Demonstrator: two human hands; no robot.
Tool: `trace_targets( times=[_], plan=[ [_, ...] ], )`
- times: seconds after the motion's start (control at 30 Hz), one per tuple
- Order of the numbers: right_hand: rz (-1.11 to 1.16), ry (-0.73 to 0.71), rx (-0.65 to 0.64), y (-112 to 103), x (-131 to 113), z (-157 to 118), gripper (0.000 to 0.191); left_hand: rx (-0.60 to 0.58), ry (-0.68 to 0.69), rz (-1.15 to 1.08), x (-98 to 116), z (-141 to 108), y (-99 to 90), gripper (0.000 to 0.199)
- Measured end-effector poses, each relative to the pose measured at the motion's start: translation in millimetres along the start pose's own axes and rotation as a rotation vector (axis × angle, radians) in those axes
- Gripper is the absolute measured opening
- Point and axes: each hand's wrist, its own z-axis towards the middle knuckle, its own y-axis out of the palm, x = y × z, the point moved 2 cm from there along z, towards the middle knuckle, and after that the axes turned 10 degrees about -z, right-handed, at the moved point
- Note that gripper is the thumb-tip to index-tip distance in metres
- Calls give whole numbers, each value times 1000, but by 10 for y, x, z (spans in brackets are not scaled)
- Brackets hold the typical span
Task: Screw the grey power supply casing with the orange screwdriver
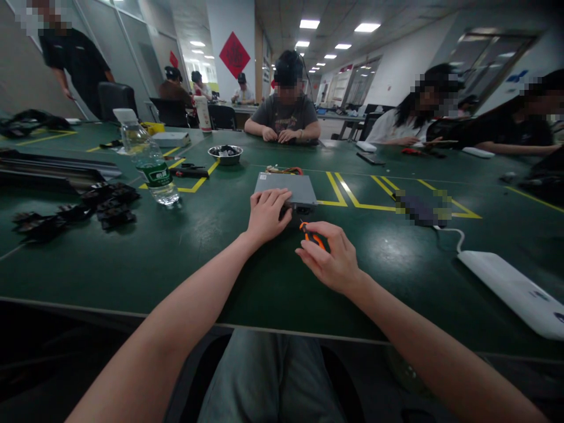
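A grey metal power supply unit (286, 187) lies on the green table in front of me, its socket side facing me and a bundle of coloured wires at its far side. My left hand (268, 214) grips its near left corner, fingers over the top and thumb at the front face. Just right of that and nearer to me, my right hand (330, 255) is closed around small pliers (314, 236) with orange and black handles. Their tip points toward the unit without touching it. The fingers partly cover the pliers.
Left on the green table (211, 264) are a water bottle (154, 167), black parts (110, 205) and a metal bowl (225, 154). Right lie a phone (420, 207) and a cabled white power bank (506, 288). A person (286, 106) sits opposite; others sit right.
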Motion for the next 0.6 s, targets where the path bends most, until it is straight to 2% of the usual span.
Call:
trace_targets(
  times=[0.1,0.23,0.33,0.43,0.6],
  plan=[
    [-11,2,30,-6,5,6,31,-3,-7,-1,4,2,-1,34],
    [85,37,7,0,9,-17,38,4,-2,-3,14,3,-2,34],
    [77,88,-13,-4,32,-21,31,0,-4,-3,17,3,-1,34],
    [43,59,-14,-11,36,-17,27,-2,-8,-1,17,3,1,34],
    [93,116,12,-15,32,-11,34,3,-10,8,14,3,7,33]
  ],
)
